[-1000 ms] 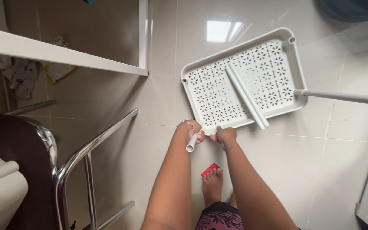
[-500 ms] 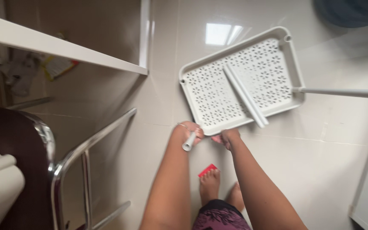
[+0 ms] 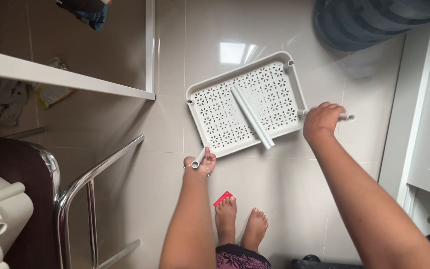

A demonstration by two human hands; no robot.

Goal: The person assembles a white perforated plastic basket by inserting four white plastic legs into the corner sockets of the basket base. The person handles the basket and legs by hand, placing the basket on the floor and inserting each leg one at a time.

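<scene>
Perforated white tray [image 3: 247, 107] lies flat on the tiled floor [image 3: 125, 114], just ahead of the person's bare feet [image 3: 240, 221]; two loose white tubes [image 3: 252, 117] rest side by side across it; the left hand [image 3: 200, 164] has its grip closed around a short tube [image 3: 198, 158] at the tray's near corner — the right hand [image 3: 322, 119] is wrapped around another tube [image 3: 347, 117] jutting from the tray's right side; a small red piece [image 3: 223, 198] lies by the toes; a chrome chair frame [image 3: 83, 184] stands to the left.
</scene>
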